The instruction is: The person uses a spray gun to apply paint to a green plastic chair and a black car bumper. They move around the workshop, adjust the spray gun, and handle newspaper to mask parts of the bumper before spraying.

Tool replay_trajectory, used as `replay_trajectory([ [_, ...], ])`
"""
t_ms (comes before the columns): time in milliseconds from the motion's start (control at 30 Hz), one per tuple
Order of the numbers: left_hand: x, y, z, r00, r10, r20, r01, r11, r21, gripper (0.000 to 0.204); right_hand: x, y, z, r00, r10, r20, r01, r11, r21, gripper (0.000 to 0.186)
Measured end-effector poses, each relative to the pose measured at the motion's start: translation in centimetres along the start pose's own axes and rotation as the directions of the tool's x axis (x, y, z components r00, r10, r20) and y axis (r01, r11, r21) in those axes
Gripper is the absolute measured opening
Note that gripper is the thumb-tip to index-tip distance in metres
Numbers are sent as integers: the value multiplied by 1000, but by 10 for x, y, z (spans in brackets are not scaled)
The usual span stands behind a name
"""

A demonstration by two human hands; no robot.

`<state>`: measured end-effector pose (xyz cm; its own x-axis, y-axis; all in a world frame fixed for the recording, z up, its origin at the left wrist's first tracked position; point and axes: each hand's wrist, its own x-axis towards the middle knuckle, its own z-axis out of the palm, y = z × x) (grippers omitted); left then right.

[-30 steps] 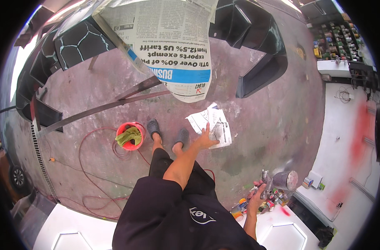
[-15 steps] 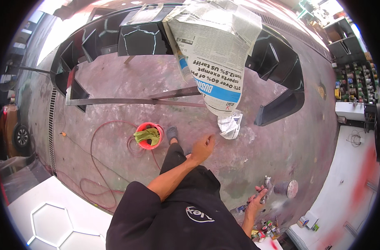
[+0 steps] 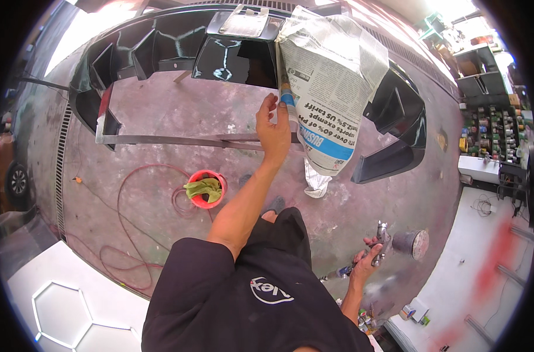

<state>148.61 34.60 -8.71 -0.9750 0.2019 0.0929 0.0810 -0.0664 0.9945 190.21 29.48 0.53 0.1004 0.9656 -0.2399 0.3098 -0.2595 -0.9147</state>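
My left hand [image 3: 274, 126] is raised at the left edge of a newspaper sheet [image 3: 328, 100], fingers loosely bent and apart, with the thumb against or just in front of the paper. The sheet drapes over part of a glossy black car bumper [image 3: 237, 61], its lower end hanging down. A crumpled piece of paper [image 3: 315, 182] shows below it. Low on the right, my right hand [image 3: 366, 261] is closed round the grip of a metal spray gun [image 3: 383, 237]. The gun's grey cup [image 3: 410, 242] points to the right.
A metal stand bar [image 3: 179, 139] runs across below the bumper. On the floor sit a red bucket [image 3: 206, 203] with a green cloth [image 3: 205, 189] and a looping red hose [image 3: 121, 199]. White panels [image 3: 62, 311] lie at lower left. Several cans [image 3: 492, 132] line the right side.
My left hand has moved up and away from my body to the newspaper's edge. My right hand and the spray gun have shifted slightly up. The view has shifted a little.
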Motion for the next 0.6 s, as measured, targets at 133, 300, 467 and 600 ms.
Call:
replay_trajectory([
  [133, -4, 2, 8, 998, -60, 5, 60, 996, -62, 40, 8, -20, 7, 1000, -8, 13, 8, 1000, 13, 62],
  [300, -6, 17, 20, 985, -164, -50, 155, 976, -154, 38, 28, -40, 19, 998, 3, 56, -4, 1000, 20, 64],
  [467, -4, 24, 33, 962, -223, -156, 164, 933, -321, 33, 72, -42, 14, 987, -19, 159, 20, 1000, -10, 65],
  [600, 0, 33, 40, 931, -255, -261, 136, 906, -401, 29, 96, -53, 16, 979, -32, 200, 36, 999, -19, 65],
])
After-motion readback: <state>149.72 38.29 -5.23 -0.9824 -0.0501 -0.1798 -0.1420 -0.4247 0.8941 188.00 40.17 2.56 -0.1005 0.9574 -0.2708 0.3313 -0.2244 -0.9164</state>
